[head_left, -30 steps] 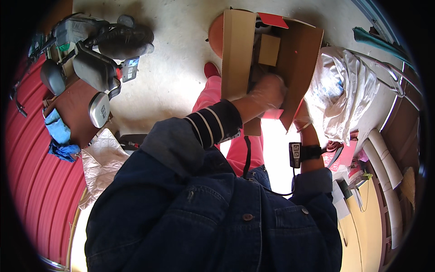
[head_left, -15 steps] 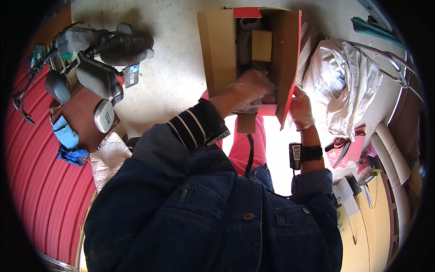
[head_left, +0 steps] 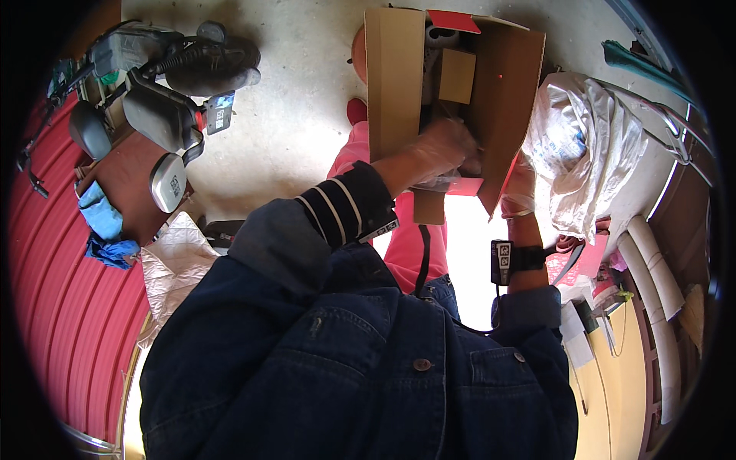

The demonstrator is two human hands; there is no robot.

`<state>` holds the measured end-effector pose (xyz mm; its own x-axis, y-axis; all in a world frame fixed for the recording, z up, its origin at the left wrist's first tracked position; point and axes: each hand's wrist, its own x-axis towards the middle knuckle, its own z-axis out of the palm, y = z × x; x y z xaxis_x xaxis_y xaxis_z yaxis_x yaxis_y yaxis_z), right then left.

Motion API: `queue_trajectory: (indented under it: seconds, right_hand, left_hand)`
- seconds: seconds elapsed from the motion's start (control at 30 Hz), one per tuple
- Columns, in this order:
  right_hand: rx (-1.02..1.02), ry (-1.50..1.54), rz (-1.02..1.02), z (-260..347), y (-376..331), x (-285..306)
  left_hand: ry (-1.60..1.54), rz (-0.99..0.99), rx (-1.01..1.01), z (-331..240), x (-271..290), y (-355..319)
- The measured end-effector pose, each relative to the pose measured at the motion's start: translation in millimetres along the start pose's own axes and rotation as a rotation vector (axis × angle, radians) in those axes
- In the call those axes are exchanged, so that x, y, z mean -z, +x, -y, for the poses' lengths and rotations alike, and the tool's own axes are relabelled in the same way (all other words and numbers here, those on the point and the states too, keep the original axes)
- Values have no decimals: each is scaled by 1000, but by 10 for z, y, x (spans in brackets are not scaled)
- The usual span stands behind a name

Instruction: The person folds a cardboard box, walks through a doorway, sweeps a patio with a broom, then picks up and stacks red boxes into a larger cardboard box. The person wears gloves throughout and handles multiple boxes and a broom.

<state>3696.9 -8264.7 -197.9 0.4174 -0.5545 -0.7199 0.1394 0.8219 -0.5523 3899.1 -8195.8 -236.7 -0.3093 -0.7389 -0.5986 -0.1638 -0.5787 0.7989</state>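
Note:
An open cardboard box [head_left: 395, 84], brown inside with red on its outer faces, stands before me with its flaps spread. My left hand [head_left: 448, 146], in a thin clear glove, reaches down into the near part of the box. Its fingers are smeared by motion, and what they touch is hidden. Clear plastic [head_left: 438, 182] lies under that wrist. Farther in sits a small brown carton [head_left: 458, 77] beside a grey item. My right hand [head_left: 519, 192], gloved too, grips the box's right side from outside, its fingers partly hidden behind the wall.
A large white sack [head_left: 571, 153] lies right of the box, next to metal tubing [head_left: 667, 119]. At the left stands a scooter [head_left: 165, 115] near a red ribbed panel [head_left: 61, 307]. My pink-clad legs [head_left: 414, 253] are below the box.
The box has shifted right with both hands, and a red shoe now shows left of it. My right hand is more covered by the box wall. My left hand stays inside, still blurred.

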Motion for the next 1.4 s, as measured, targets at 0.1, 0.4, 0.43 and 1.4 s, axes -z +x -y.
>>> queue_trajectory:
  seconds: [0.1,0.4,0.43,1.4]
  right_hand:
    - [-20,185,-6,-39,23,3]
    - [87,-252,-129,-62,-9,-20]
    - [136,-394,-116,-79,-6,-15]
    - [221,-513,-996,414,-243,173]
  left_hand:
    - [-29,9,17,-64,21,1]
    - [-818,-225,314,-467,82,-220]
    - [-854,-268,263,-468,55,-233]
    - [922,-448,-585,-1043,1541,-886]
